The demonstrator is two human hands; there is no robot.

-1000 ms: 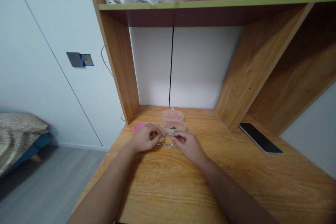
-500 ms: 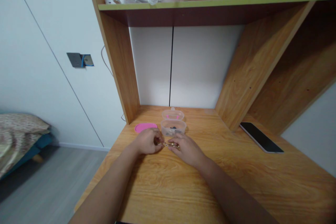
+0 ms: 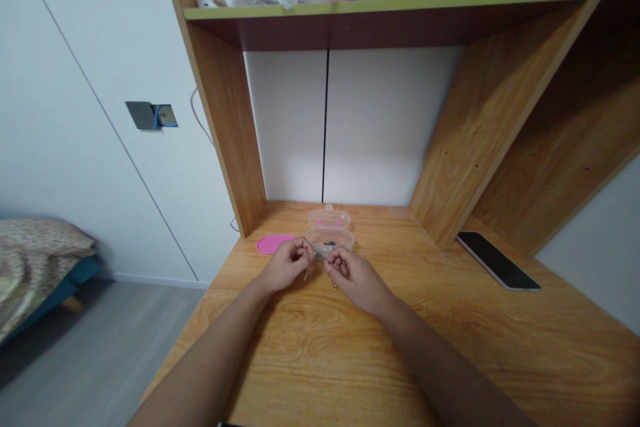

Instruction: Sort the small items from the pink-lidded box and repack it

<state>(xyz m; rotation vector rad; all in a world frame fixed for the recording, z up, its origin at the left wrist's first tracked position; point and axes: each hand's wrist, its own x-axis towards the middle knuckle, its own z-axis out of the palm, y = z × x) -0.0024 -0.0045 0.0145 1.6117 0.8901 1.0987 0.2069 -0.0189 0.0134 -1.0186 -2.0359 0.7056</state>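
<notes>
My left hand (image 3: 286, 265) and my right hand (image 3: 353, 275) are raised a little above the wooden desk (image 3: 320, 347), both pinched on a thin golden chain (image 3: 318, 256) stretched between them. Short ends of the chain hang below each pinch. Just behind the hands stands a small clear plastic box (image 3: 331, 239) with dark bits inside and its clear lid (image 3: 329, 218) folded back. A pink oval lid (image 3: 273, 243) lies flat to the left of my left hand.
A black phone (image 3: 497, 260) lies on the desk at the right, by the slanted wooden side panel (image 3: 480, 120). A shelf (image 3: 400, 3) above holds plastic bags and a clear bottle. The desk's left edge drops to grey floor; a bed shows at far left.
Both hands have lifted the chain off the desk and risen slightly toward the clear box. Earlier the chain lay on the wood between the fingers.
</notes>
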